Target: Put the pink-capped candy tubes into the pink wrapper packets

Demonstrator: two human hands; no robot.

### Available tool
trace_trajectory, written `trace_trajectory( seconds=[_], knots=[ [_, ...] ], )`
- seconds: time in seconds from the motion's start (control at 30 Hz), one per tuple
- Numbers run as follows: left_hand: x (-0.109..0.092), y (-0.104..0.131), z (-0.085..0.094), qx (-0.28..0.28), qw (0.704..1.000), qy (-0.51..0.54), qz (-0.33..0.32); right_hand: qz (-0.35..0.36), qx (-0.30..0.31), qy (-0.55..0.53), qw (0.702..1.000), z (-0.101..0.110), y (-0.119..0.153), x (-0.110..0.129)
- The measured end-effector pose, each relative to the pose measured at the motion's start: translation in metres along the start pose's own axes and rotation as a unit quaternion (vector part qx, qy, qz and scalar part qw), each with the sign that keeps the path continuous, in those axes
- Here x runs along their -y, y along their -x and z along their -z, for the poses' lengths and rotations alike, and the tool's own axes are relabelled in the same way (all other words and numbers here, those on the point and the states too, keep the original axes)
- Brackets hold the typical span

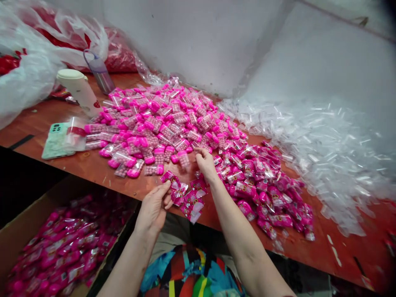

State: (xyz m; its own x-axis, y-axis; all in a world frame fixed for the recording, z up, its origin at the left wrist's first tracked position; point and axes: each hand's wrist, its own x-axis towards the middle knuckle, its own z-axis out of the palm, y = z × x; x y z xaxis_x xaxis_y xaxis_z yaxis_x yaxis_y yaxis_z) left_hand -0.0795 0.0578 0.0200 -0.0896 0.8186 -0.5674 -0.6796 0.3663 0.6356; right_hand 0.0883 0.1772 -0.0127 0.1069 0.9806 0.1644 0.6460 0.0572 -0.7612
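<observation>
Pinched between the thumb and fingers of my left hand [157,204] is a printed pink wrapper [173,183] at the table's front edge. More flat pink wrappers [193,202] with clear parts lie just right of it. My right hand [205,164] is at the near edge of a heap of small clear bottles [167,132] with bright pink caps and pale pink balls inside. Its fingers are curled together, and what they hold, if anything, is hidden. One pink-capped bottle [183,160], smeared by motion, is just left of those fingertips.
Wrapped pink bottles [262,189] are piled right of my right arm. Beyond them spreads a heap of clear plastic pieces [328,152]. A white tumbler [78,93], a water bottle [100,72] and a phone [55,140] stand or lie left. Below, a cardboard box [52,198] holds wrapped pink pieces.
</observation>
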Motion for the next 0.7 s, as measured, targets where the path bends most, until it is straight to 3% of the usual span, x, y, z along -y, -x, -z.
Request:
trace_trajectory(
  seconds=[0.1, 0.23, 0.37, 0.53, 0.6, 0.7],
  knots=[
    [0.008, -0.003, -0.004, 0.009, 1.000, 0.006, 0.002, 0.024, 0.000, 0.003, 1.000, 0.007, 0.013, 0.000],
    [0.016, -0.004, -0.002, -0.014, 1.000, 0.026, -0.008, 0.056, 0.051, 0.018, 0.997, -0.006, 0.027, 0.012],
    [0.007, 0.003, 0.012, -0.050, 0.998, 0.037, -0.026, 0.075, 0.138, 0.099, 0.983, -0.026, 0.044, 0.031],
    [-0.008, 0.010, 0.026, -0.084, 0.994, 0.059, -0.045, 0.060, 0.165, 0.178, 0.968, -0.042, 0.054, 0.049],
    [-0.009, 0.012, 0.025, -0.078, 0.994, 0.067, -0.038, 0.053, 0.168, 0.148, 0.973, -0.042, 0.050, 0.050],
    [-0.008, 0.014, 0.018, -0.048, 0.995, 0.085, -0.010, 0.072, 0.106, -0.004, 0.992, -0.027, 0.047, 0.045]
  ],
)
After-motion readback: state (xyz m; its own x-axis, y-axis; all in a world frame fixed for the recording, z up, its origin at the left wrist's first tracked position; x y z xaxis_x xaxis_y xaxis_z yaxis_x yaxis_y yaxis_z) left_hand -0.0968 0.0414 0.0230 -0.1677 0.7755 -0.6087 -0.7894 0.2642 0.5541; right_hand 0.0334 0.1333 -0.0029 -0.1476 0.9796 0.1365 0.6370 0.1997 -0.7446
